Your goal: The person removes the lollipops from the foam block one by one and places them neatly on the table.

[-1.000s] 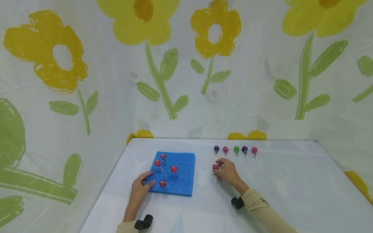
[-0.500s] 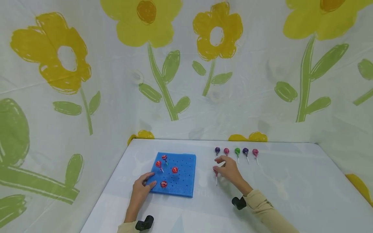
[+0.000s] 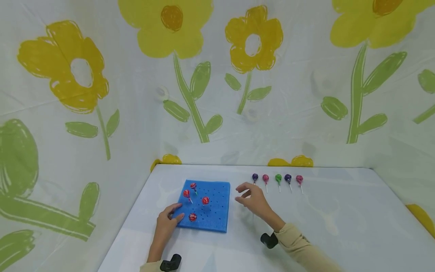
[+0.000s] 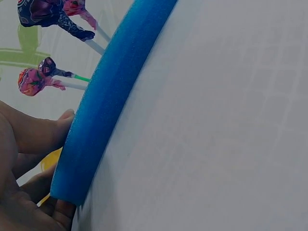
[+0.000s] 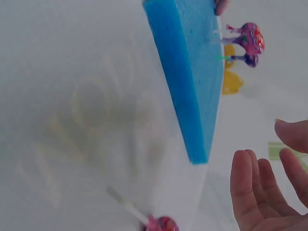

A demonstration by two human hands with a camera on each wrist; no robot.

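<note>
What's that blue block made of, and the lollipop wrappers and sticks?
The blue block is probably matte foam: it's dotted with little holes, and sticks poke into it. The wrappers seem thin, slightly shiny plastic, crinkled and twisted. The sticks look smooth, mostly white; maybe plastic, maybe paper.

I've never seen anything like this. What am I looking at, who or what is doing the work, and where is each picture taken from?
No robot here: these are a person's two bare hands. The wide picture comes from a camera worn on the head; the two tilted close-ups come from cameras on the left and right wrists. On the white table lies a blue board dotted with holes, with four wrapped lollipops standing in it. Further back lies a row of five lollipops. The left hand holds the board's left edge. The right hand holds nothing; near it lies a single lollipop, mostly hidden in the wide picture.
</note>
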